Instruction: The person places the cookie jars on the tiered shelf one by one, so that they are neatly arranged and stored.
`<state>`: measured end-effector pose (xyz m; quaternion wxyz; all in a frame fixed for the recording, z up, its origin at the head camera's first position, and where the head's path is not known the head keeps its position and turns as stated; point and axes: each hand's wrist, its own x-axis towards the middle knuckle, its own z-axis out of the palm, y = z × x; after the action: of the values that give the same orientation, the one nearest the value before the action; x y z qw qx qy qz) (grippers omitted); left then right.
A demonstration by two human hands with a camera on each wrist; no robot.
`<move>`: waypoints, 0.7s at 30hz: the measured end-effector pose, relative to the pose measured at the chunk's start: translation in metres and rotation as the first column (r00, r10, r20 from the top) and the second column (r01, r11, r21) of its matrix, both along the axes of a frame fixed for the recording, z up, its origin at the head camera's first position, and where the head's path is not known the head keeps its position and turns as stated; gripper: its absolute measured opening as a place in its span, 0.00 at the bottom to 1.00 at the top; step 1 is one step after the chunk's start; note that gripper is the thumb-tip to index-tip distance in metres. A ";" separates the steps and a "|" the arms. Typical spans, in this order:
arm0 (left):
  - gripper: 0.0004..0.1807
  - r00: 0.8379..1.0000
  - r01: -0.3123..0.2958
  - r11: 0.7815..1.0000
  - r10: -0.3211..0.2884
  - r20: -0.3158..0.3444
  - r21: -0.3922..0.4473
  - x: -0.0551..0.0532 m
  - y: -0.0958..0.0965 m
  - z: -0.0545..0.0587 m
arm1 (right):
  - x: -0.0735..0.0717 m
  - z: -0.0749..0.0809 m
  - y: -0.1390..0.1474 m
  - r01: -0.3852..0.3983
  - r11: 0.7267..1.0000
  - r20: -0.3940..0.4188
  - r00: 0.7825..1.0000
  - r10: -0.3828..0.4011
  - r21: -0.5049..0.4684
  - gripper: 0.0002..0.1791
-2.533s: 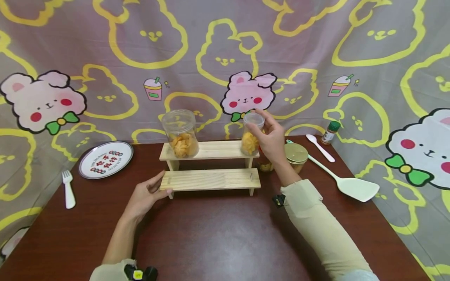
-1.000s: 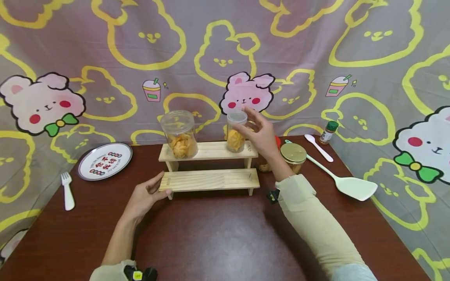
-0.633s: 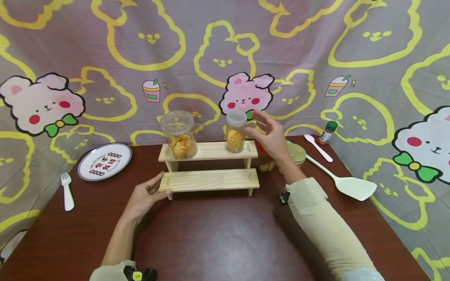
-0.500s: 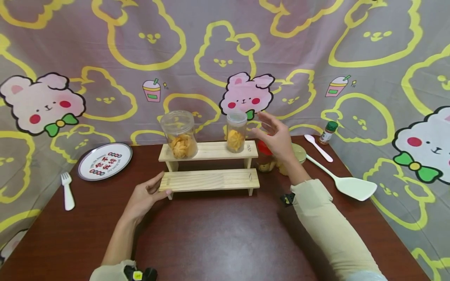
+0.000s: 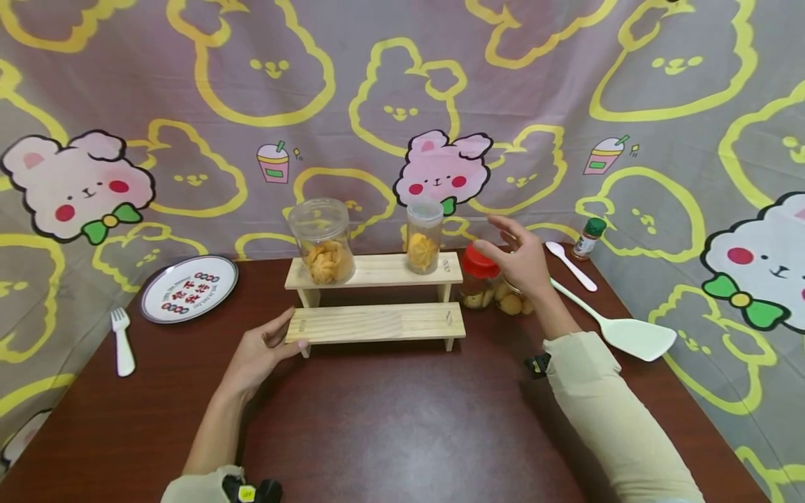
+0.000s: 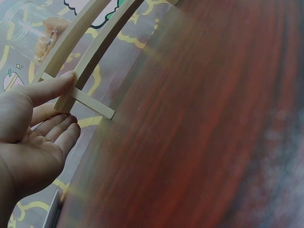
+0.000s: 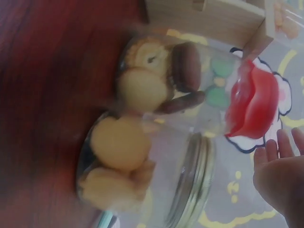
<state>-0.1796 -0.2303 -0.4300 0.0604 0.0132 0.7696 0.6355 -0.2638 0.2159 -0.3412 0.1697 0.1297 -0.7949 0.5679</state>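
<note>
My left hand [image 5: 254,353] grips the left end of the lower board of a two-step wooden shelf [image 5: 377,323]; in the left wrist view the thumb [image 6: 52,89] lies along the board's end. My right hand [image 5: 520,260] holds nothing, its fingers loosely bent beside the red lid of a cookie jar [image 5: 480,264]. Behind that hand stands a gold-lidded jar of round cookies [image 5: 512,302], its lid mostly hidden in the head view. On the upper board stand a wide clear jar [image 5: 322,241] of orange snacks, at left, and a narrow clear jar [image 5: 424,237] of yellow snacks, at right.
A white plate [image 5: 189,288] with red lettering and a white fork [image 5: 122,342] lie at left. At right are a pale spatula [image 5: 638,337], a white spoon [image 5: 571,265] and a green-capped spice bottle [image 5: 588,239]. A patterned cloth hangs behind the table.
The narrow jar moved left along the upper board, then my right hand let go of it. That hand has since moved right, over the cookie jars. My left hand stays on the shelf.
</note>
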 end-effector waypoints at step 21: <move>0.45 1.000 0.002 1.000 -0.002 0.008 0.003 0.002 0.001 0.004 | -0.010 -0.031 0.023 -0.026 0.985 0.191 0.982 -0.007 0.171 0.41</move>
<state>-0.1774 -0.2298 -0.4260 0.0642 0.0114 0.7685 0.6365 -0.2733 0.2389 -0.3725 0.0781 0.0929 -0.8530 0.5075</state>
